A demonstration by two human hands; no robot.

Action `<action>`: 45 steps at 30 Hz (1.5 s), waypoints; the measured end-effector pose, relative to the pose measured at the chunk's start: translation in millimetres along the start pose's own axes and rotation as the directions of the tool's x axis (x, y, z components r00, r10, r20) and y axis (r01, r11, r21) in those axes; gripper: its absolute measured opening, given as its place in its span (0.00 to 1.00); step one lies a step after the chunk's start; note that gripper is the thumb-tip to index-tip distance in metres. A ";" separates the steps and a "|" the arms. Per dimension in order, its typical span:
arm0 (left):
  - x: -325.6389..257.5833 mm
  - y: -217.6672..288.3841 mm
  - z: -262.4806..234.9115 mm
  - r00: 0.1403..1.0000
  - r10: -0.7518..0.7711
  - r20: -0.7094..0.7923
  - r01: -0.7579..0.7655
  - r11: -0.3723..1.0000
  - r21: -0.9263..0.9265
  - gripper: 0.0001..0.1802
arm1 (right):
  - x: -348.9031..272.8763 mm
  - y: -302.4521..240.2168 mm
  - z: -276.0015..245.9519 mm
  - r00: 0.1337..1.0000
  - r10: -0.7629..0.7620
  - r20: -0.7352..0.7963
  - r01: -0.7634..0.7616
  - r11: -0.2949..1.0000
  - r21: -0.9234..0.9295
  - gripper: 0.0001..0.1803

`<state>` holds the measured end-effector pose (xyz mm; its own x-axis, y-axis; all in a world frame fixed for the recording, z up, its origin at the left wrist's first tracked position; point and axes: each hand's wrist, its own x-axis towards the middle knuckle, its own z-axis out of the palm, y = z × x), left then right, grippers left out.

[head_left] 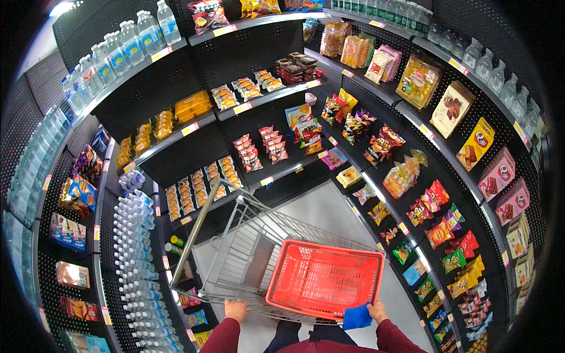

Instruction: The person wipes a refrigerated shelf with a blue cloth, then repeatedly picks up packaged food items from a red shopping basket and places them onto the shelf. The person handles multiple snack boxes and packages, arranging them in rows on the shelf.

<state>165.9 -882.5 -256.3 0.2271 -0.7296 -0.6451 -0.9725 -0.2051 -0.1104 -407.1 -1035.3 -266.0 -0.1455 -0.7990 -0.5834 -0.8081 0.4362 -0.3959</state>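
A metal wire shopping cart (250, 235) stands right in front of me, turned sideways, with its handle at the left. A red plastic basket (325, 246) sits in the cart's right part, and I see nothing in it. My left hand (236, 310) is closed on the cart's near wire rim, left of the basket. At the basket's near right corner my right hand (378, 310) is closed on a blue cloth (356, 317), which hangs over the rim there. Whether the right fingers also grip the basket's rim is hard to see.
Shelves with bagged snacks (440, 232) run along the right. Packaged cakes (206, 183) line the back shelves. Water bottles (138, 259) fill the left side, with more bottles (150, 32) high up. Pale floor (329, 200) shows around the cart.
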 end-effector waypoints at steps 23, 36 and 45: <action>-55.2 78.6 79.1 0.917 -0.386 0.103 0.396 0.848 -0.351 0.15 | 199.6 -227.2 -12.4 0.892 -0.368 0.261 0.447 0.801 -0.399 0.34; -82.9 148.1 63.7 0.768 -0.508 0.390 0.623 0.447 -0.642 0.16 | 249.2 -410.7 60.5 0.757 -0.466 0.458 0.653 0.546 -0.525 0.35; -94.5 192.3 55.2 0.650 -0.566 0.507 0.697 0.177 -0.695 0.19 | 216.9 -519.5 133.7 0.584 -0.529 0.616 0.812 0.368 -0.453 0.33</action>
<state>-45.4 -817.0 -258.3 0.6721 -0.0269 -0.7400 0.0217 -0.9982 0.0560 57.4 -1379.9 -281.7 0.6943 -0.4426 -0.5676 -0.6744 -0.6754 -0.2983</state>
